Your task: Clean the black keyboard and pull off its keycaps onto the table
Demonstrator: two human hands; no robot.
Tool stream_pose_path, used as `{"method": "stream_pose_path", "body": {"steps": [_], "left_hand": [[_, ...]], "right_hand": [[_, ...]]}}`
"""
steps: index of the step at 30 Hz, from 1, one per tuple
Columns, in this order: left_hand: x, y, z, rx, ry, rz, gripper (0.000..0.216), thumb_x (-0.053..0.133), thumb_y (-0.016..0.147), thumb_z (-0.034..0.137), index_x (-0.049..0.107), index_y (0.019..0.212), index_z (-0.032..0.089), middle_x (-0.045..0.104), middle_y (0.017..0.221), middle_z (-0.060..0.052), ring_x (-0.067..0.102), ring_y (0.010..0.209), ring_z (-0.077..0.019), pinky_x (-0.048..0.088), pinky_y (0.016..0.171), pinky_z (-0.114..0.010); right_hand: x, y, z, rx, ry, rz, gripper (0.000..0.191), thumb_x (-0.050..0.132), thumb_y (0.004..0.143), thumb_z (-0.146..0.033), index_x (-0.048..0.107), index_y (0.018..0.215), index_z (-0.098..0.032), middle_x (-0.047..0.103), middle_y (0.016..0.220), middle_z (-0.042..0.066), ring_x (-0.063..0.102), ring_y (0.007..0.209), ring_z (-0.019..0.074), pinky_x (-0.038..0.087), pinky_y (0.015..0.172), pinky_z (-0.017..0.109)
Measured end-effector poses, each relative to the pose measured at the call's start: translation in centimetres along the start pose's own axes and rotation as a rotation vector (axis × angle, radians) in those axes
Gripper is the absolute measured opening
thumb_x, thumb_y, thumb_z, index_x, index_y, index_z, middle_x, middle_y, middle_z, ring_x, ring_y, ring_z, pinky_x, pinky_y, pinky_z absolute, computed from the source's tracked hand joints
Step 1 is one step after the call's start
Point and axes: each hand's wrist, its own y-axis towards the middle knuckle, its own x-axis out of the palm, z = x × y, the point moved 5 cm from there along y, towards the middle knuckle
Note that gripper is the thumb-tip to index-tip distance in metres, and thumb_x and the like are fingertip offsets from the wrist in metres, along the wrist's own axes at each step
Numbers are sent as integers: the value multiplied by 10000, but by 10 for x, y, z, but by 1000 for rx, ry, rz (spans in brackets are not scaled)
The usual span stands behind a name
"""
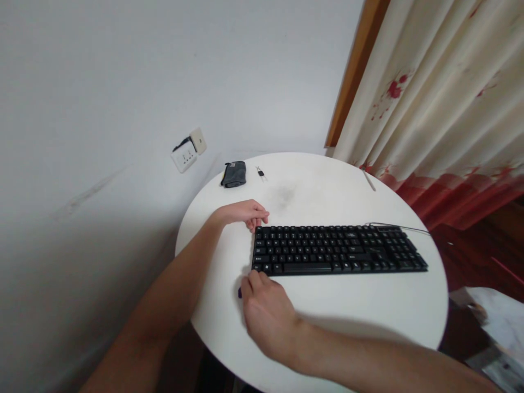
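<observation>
A black keyboard (307,248) with pale key markings lies flat on a round white table (319,311). At its far left corner is my left hand (248,212), with the fingers bent in and the lower ones against the corner. My right hand (268,314) is closed beside the near left corner, its fingertips close to the keyboard's edge. From under its fingers pokes the end of a small dark purple object (239,293). The hand covers the rest of that object, so its kind does not show.
A dark grey pouch (234,174) and a small black item with pale prongs (261,173) lie at the back of the table. A thin stick-like item (369,180) is near the far right rim. The keyboard's cable (403,225) runs right. A wall socket (184,156) and curtain (450,109) stand beyond.
</observation>
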Motion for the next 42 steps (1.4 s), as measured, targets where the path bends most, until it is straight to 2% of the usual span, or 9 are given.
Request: {"method": "stream_pose_path", "body": {"steps": [6, 10, 15, 19, 25, 30, 33, 37, 42], "left_hand": [[1, -3, 3, -35, -6, 10, 515, 612, 774, 645, 672, 846, 138, 655, 631, -40, 642, 555, -153, 477, 546, -242], [1, -4, 4, -26, -6, 7, 513, 611, 775, 647, 672, 842, 141, 656, 626, -39, 644, 553, -150, 471, 539, -235], [-1, -2, 1, -9, -14, 13, 521, 611, 779, 652, 675, 838, 139, 658, 625, -42, 648, 552, -154, 482, 535, -237], [-1, 0, -1, -10, 13, 12, 540, 582, 795, 668, 674, 845, 139, 661, 622, -46, 649, 543, -157, 488, 532, -240], [-3, 0, -1, -38, 21, 34, 508, 585, 799, 643, 674, 833, 144, 660, 632, -35, 642, 535, -149, 480, 521, -233], [-3, 0, -2, -29, 12, 27, 483, 588, 804, 625, 680, 836, 152, 659, 632, -33, 641, 538, -144, 477, 518, -223], [-3, 1, -4, -31, 3, 21, 481, 583, 810, 624, 681, 840, 154, 659, 634, -33, 644, 538, -145, 478, 515, -222], [-3, 1, -5, -25, 5, 22, 483, 581, 810, 630, 682, 833, 158, 663, 632, -35, 644, 536, -143, 479, 513, -217], [-5, 2, -7, -33, 16, 17, 492, 574, 813, 639, 679, 837, 159, 667, 628, -37, 645, 534, -145, 471, 505, -212]], "right_hand": [[-3, 5, -26, -244, 68, 62, 275, 522, 888, -143, 578, 1131, -26, 586, 1074, 184, 542, 938, 261, 527, 752, 374], [-18, -19, -11, -257, 185, 29, 281, 567, 831, -123, 590, 1110, -98, 584, 969, 93, 535, 865, 223, 510, 761, 328], [-50, -38, 54, -61, 338, 132, 414, 438, 846, -9, 590, 1187, -187, 567, 1001, 58, 536, 883, 168, 481, 772, 260], [-63, -38, 115, 178, 266, 357, 442, 384, 865, -12, 623, 1191, -192, 563, 1020, 86, 545, 930, 186, 482, 818, 305], [-50, -47, 163, 197, 124, 257, 439, 419, 819, 16, 687, 1121, -157, 596, 982, 89, 564, 904, 191, 477, 817, 310], [-74, -77, 241, 504, -50, 299, 403, 395, 813, 12, 734, 984, -123, 597, 933, 101, 585, 815, 193, 462, 832, 328], [-90, -88, 271, 628, -101, 386, 363, 416, 834, -31, 736, 986, -110, 600, 938, 109, 593, 808, 200, 460, 831, 335], [-83, -75, 256, 627, -55, 418, 339, 437, 845, -41, 727, 1007, -110, 609, 958, 113, 599, 839, 203, 464, 850, 335], [-48, -44, 174, 369, 120, 266, 377, 452, 824, 30, 699, 1053, -139, 614, 979, 96, 584, 920, 194, 476, 864, 306]]}}
